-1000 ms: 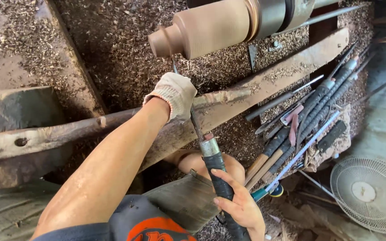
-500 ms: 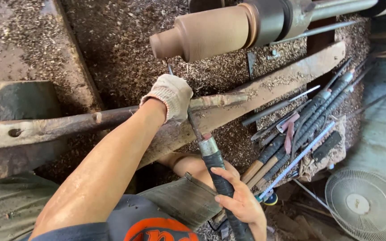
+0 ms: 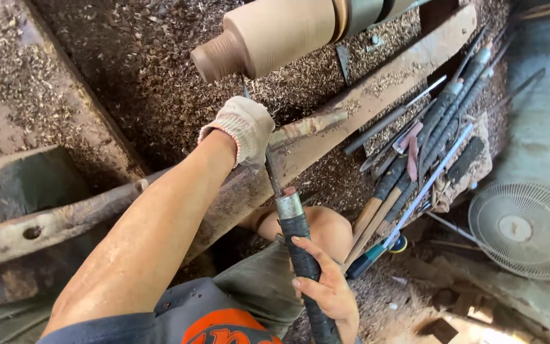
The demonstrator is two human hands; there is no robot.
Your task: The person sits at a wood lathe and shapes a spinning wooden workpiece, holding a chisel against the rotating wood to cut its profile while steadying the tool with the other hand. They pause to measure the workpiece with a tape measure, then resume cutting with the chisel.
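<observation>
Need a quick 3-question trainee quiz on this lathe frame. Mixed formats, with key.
1. True or false: the left hand wears a glove.
2. Where does the right hand grip the chisel? A) metal tip B) black wrapped handle C) not touching it
3. Fill in: the spare tools lie to the ____ of the chisel.

Key
1. True: a knit work glove, resting on the wooden rail below the wood cylinder.
2. B
3. right

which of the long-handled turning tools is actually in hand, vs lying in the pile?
The black-wrapped tool with the metal collar: right hand grips its handle, gloved left hand steadies its blade on the rest bar. The others lie in the pile at right.
</observation>
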